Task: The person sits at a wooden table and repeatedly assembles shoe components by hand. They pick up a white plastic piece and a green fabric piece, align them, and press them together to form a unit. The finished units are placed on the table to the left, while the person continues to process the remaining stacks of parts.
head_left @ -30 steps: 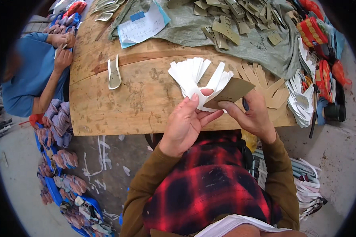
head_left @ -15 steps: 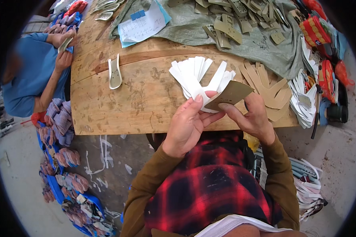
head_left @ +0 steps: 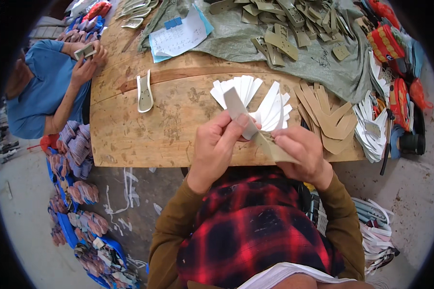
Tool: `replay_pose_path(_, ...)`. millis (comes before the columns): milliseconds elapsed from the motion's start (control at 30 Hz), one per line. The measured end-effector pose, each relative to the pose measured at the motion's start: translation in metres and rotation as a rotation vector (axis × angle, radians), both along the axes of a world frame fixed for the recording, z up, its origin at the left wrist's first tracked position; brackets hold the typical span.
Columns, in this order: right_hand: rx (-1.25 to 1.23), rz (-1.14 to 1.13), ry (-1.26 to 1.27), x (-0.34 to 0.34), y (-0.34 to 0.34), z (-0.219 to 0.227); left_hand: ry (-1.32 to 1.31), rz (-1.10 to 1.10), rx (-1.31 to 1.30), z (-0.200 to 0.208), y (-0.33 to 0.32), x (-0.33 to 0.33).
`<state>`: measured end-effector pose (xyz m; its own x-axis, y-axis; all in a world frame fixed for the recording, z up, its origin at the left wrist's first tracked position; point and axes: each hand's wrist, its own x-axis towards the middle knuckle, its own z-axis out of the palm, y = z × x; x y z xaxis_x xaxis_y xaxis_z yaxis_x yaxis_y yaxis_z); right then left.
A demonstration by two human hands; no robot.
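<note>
My left hand (head_left: 213,150) pinches a pale, V-shaped strip (head_left: 237,107) between thumb and fingers; one arm of it stands up past the thumb. In my right hand (head_left: 304,151) is an olive insole board (head_left: 274,148), tilted, its far end meeting the strip between my hands. How the two are joined there cannot be made out. Just beyond my fingers, a fanned stack of white V-shaped strips (head_left: 273,108) lies on the wooden table (head_left: 115,139). Farther left rests an olive board with a white rim (head_left: 145,91).
Tan V-shaped pieces (head_left: 336,120) and more white strips (head_left: 370,137) lie to the right. Loose olive boards (head_left: 282,41) are heaped on a grey-green sheet (head_left: 217,48) beside clipped papers (head_left: 178,41). A co-worker in blue (head_left: 50,91) handles a small piece at left.
My left hand has taken hold of a pale strip, which now stands upright. The olive board in my right hand has swung down toward me. The co-worker's hands have moved together.
</note>
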<state>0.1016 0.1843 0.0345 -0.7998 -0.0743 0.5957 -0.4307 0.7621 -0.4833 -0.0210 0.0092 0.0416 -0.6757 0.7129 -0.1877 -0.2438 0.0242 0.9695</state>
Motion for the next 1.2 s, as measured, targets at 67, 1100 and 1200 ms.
replay_pose_path(67,0.091,0.0,0.027,0.001,-0.001,0.004,0.172,0.059,-0.045,0.013,-0.003,0.002)
replay_pose_path(1100,-0.613,-0.027,-0.585,0.005,-0.016,0.034,-0.13,0.03,0.268,-0.007,0.006,0.026)
replay_pose_path(1200,-0.622,-0.012,-0.633,0.005,-0.022,0.023,0.225,0.039,0.117,-0.008,0.004,0.02)
